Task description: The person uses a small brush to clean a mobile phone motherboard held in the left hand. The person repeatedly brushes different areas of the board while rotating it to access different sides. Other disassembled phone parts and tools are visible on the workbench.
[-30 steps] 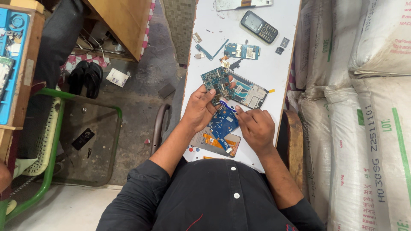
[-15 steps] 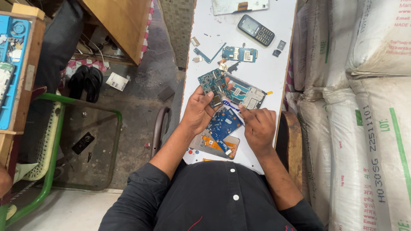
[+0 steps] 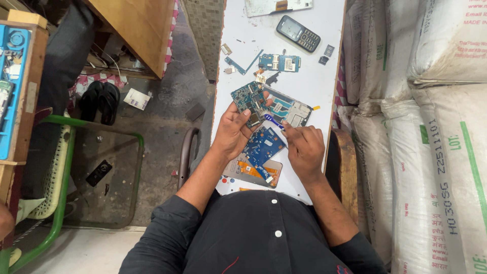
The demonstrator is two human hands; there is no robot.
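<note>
My left hand (image 3: pixel 234 133) grips a teal circuit board (image 3: pixel 247 98) at its lower edge, just above the white worktable (image 3: pixel 309 81). My right hand (image 3: pixel 304 147) holds a small blue-handled tool (image 3: pixel 272 121) whose tip points at that board. Between my hands lies a blue circuit board (image 3: pixel 264 144). An opened phone frame (image 3: pixel 290 109) lies to the right of the teal board. Under my wrists sits an orange and grey phone part (image 3: pixel 253 170).
Farther up the table are a dark keypad phone (image 3: pixel 298 33), a small blue board (image 3: pixel 279 63) and several loose small parts. White sacks (image 3: pixel 431 127) stack on the right. Left of the table: a green-framed chair (image 3: pixel 56 167), black shoes (image 3: pixel 99 101), a wooden cabinet (image 3: pixel 139 25).
Both hands stay over the boards. The right hand has shifted slightly and the tool's tip now sits nearer the teal board. The view has drifted a little.
</note>
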